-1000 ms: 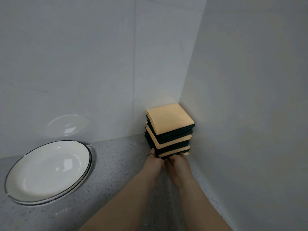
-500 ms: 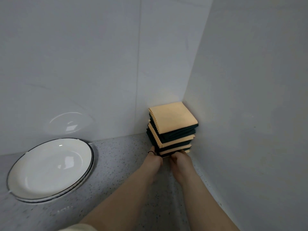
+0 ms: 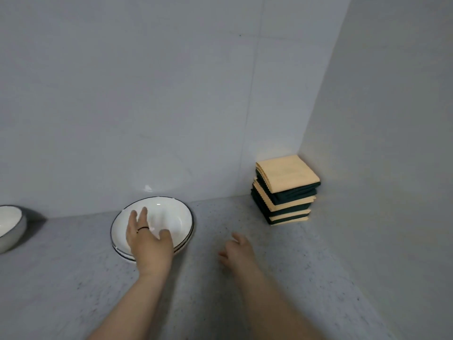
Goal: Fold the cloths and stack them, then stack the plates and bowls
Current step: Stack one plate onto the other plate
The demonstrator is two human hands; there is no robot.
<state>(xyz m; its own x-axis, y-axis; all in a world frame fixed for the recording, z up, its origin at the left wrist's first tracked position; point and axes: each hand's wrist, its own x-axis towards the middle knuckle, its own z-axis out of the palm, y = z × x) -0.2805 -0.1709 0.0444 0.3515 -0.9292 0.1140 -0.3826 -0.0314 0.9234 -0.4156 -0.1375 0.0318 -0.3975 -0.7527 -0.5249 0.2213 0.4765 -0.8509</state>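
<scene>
A stack of folded cloths (image 3: 285,190), orange and dark green in turn, stands in the far right corner of the grey counter against both walls. Two white plates with dark rims (image 3: 169,217) lie nested near the back wall. My left hand (image 3: 147,238), a dark ring on one finger, hovers over the near edge of the plates with fingers spread and nothing in it. My right hand (image 3: 236,251) hangs open over bare counter between the plates and the cloths. A white bowl (image 3: 9,223) with a grey outside sits at the left edge, partly cut off.
Grey tiled walls (image 3: 171,94) close the counter (image 3: 245,303) at the back and on the right. A glossy reflection of the plates shows on the back wall just above them.
Both hands have let go of the bottom of the cloth stack and moved left. My left hand now hovers over the plates. The view has swung left, showing the bowl.
</scene>
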